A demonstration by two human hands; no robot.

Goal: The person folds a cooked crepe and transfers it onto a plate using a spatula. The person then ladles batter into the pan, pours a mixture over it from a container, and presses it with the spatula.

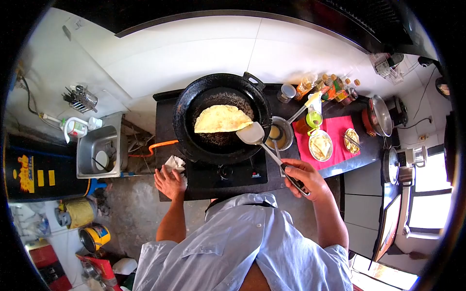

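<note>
Head view, looking down: a dark worktop (369, 145) w/ a black wok (185, 116) sitting on the hob (204, 178); the wok looks heavy & likely hot, best held by its loop handle (254, 81) at far R, w/ protection. Long-handled spatula (252, 134), pale blade, prob. light & stiff; the black grip is the place to hold it. In the wok, approx. mid, a pale-yellow folded flat food (221, 119), half-moon, straight edge nearest the wearer. It's prob. light, soft & easily torn, maybe slippery underneath if oiled; support it broadly from below, nr the straight edge, rather than pinching a tip. The blade meets its R end; can't tell if it's under. R hand (307, 181) is curled firmly round the spatula grip. L hand (169, 183) is spread, apparently holding nothing, by a crumpled white cloth (175, 163); contact unclear.
</note>
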